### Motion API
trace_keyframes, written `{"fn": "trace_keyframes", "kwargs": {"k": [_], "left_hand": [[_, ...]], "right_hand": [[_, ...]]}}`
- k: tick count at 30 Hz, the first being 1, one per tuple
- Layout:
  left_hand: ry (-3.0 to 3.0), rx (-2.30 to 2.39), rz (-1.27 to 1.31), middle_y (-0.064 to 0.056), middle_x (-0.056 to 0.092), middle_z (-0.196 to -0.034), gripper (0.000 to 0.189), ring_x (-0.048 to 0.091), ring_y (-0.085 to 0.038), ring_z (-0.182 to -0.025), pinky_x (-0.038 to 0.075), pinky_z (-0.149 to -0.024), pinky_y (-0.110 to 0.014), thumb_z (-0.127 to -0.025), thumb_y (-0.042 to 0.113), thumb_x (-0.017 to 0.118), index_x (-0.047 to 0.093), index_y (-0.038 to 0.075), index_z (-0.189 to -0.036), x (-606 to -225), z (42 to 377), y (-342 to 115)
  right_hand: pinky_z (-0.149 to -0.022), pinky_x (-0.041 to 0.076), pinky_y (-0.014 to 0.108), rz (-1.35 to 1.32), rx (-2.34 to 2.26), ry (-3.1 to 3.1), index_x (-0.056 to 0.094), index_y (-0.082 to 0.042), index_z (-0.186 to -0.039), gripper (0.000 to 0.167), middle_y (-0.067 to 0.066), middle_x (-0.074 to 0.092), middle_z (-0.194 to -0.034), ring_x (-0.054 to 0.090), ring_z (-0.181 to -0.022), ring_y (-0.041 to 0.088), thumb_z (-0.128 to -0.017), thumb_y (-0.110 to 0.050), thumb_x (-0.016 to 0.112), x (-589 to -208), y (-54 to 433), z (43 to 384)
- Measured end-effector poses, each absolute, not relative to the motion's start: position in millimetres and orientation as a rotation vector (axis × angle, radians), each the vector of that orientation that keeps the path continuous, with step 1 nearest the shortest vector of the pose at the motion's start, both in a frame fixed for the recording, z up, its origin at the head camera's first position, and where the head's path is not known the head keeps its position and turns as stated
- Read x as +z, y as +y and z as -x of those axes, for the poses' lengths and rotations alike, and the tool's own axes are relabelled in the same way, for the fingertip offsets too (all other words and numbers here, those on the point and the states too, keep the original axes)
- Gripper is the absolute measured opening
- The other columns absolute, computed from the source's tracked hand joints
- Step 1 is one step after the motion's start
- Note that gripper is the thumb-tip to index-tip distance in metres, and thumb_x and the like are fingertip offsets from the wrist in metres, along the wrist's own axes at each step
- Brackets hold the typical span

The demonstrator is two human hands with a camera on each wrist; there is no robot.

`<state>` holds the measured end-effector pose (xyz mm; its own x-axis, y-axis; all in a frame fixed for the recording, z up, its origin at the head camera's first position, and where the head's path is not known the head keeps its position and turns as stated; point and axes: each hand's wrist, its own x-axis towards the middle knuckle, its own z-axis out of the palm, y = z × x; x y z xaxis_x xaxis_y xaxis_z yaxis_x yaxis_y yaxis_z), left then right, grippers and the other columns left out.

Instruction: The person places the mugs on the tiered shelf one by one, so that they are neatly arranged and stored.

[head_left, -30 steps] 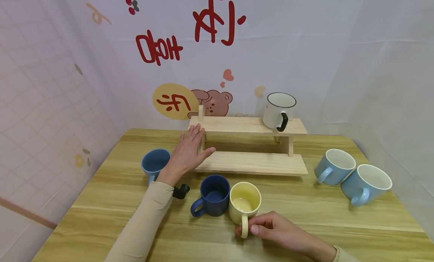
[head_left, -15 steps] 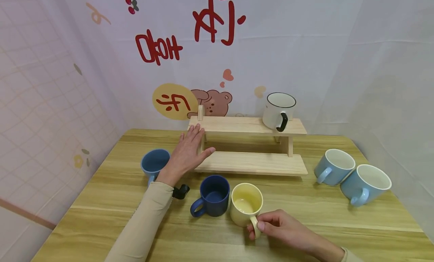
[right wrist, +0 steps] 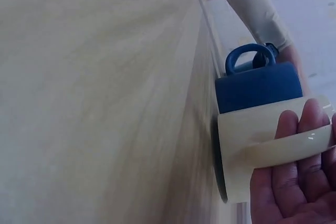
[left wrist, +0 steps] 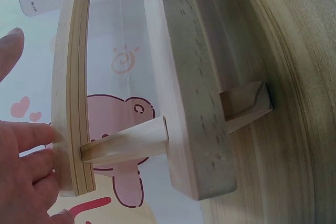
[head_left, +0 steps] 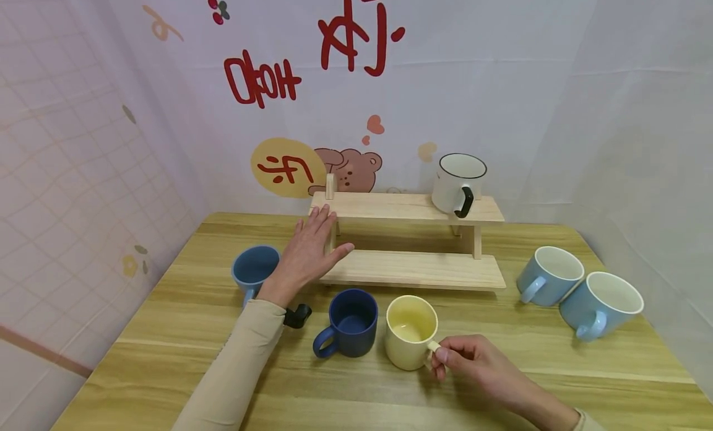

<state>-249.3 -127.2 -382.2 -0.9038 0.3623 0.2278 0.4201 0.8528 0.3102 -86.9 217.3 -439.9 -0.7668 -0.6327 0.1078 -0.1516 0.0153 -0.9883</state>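
right hand (head_left: 473, 364) has the yellow mug (head_left: 409, 341) by its handle, in front of the wooden shelf (head_left: 412, 270); left hand (head_left: 303, 248) rests straight-fingered on the shelf's left end. looks barely started: only the white mug (head_left: 450, 189) is up there, four blue mugs (head_left: 356, 341) aren't.

Soft light, faint shadows on tabletop (head_left: 529, 332), right wrist view hazy (softly blurred)
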Motion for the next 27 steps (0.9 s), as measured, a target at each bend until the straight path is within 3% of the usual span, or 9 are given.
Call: {"fn": "trace_keyframes", "kwargs": {"k": [4,11,19,27], "left_hand": [[-2.865,-0.545,0.612,-0.012,0.017,-0.172,0.09,0.006,-0.028,-0.16,0.005,-0.127,-0.053,-0.099,0.066,0.048,0.032,0.005,-0.162,-382,250,-127],[-2.858,-0.564,0.631,-0.012,0.017,-0.172,0.089,0.006,-0.028,-0.16,0.005,-0.127,-0.054,-0.099,0.066,0.049,0.031,0.004,-0.162,-380,249,-126],[-2.867,-0.558,0.627,-0.012,0.016,-0.172,0.089,0.005,-0.028,-0.16,0.004,-0.127,-0.053,-0.1,0.065,0.047,0.03,0.004,-0.163,-379,250,-127],[-2.868,-0.555,0.618,-0.013,0.017,-0.172,0.089,0.006,-0.029,-0.16,0.004,-0.127,-0.053,-0.1,0.066,0.048,0.03,0.004,-0.163,-381,248,-128]], "right_hand": [[-0.089,0.052,0.026,0.781,-1.825,1.954,0.065,0.012,-0.104,0.027,0.014,0.07,-0.09,0.067,-0.09,0.016,-0.11,-0.001,0.043,-438,219,88],[-0.087,0.052,0.027,0.73,-1.839,2.058,0.065,0.008,-0.102,0.028,0.016,0.066,-0.088,0.067,-0.088,0.025,-0.111,-0.003,0.041,-430,221,90],[-0.088,0.05,0.025,0.652,-1.908,2.112,0.063,0.007,-0.1,0.028,0.002,0.068,-0.093,0.065,-0.09,0.017,-0.112,-0.005,0.041,-413,220,94],[-0.091,0.049,0.025,0.687,-2.025,2.087,0.06,0.011,-0.103,0.026,0.004,0.065,-0.09,0.064,-0.092,0.018,-0.111,-0.002,0.039,-398,217,102]]}}
